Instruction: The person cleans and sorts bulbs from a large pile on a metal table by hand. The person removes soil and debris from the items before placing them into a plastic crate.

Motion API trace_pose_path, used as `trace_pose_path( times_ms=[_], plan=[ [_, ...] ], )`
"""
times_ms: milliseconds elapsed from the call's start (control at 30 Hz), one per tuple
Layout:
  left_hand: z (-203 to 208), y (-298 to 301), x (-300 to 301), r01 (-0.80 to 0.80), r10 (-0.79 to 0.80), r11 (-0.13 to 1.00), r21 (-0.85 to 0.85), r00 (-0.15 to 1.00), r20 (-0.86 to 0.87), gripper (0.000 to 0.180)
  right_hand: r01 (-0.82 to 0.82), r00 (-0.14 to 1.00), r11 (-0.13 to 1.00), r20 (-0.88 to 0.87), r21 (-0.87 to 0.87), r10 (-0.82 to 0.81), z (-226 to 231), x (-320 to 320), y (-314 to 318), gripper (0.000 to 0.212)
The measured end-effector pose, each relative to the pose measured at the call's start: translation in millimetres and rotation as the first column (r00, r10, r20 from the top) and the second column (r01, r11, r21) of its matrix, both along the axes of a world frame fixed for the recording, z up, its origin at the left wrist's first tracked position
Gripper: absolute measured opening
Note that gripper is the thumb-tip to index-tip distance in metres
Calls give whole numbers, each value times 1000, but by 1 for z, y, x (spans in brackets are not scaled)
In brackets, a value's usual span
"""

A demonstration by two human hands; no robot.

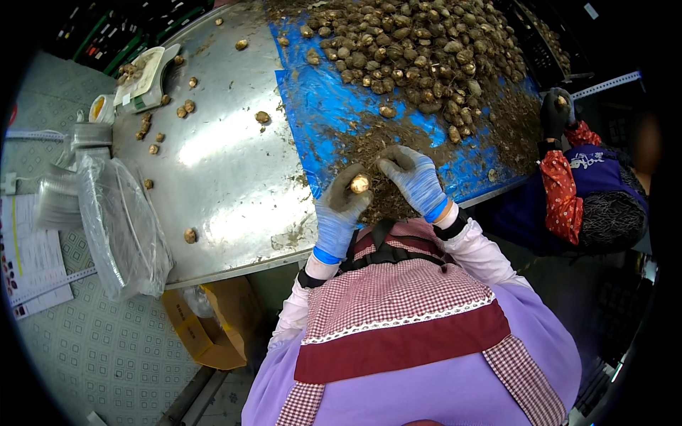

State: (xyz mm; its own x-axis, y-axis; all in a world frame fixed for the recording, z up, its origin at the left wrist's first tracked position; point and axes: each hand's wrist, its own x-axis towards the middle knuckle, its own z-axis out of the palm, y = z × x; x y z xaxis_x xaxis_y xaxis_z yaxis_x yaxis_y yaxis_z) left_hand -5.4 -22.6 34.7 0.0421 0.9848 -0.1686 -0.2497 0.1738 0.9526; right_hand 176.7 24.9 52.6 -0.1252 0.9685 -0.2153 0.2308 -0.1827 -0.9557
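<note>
My left hand (341, 202), in a blue glove with a dark grey palm, is closed around a small taro (360, 184). The taro's pale, bare end points up. To its right, apart from it, my right hand (412, 174) wears a matching glove. Its fingers are curled in toward the thumb, and whatever they may pinch is hidden. Both hands are over loose brown soil and root fibres (376, 153) at the near edge of a blue plastic sheet (295, 117). Beyond them rises a big heap of brown, hairy taros (426, 53).
Scattered taros lie on the metal table (234, 177), left of the sheet. A scale (148, 79) carrying taros stands far left. Clear plastic bags (117, 220) hang over the left edge, above a cardboard box (213, 319). A co-worker's dark-gloved hand (555, 113) holds a taro at right.
</note>
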Motion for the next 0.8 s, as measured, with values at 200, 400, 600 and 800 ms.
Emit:
trace_pose_path(
  times_ms=[200, 400, 600, 800],
  plan=[
    [-5, 1, 3, -57, 62, 996, 70, 995, -74, 54, -111, 990, 991, -93, -69, 104, 19, -9, -13, 23],
    [-5, 0, 1, -38, 55, 994, 104, 984, -169, 55, -91, 993, 992, -78, -83, 85, 7, -7, -11, 21],
    [0, 1, 4, -77, 79, 996, 35, 993, -89, 54, -112, 991, 985, -82, -134, 101, 22, -6, -7, 21],
    [10, 2, 1, -12, 14, 1000, 19, 992, -125, 56, -87, 996, 996, -35, -31, 86, 16, -9, -7, 19]
  ],
)
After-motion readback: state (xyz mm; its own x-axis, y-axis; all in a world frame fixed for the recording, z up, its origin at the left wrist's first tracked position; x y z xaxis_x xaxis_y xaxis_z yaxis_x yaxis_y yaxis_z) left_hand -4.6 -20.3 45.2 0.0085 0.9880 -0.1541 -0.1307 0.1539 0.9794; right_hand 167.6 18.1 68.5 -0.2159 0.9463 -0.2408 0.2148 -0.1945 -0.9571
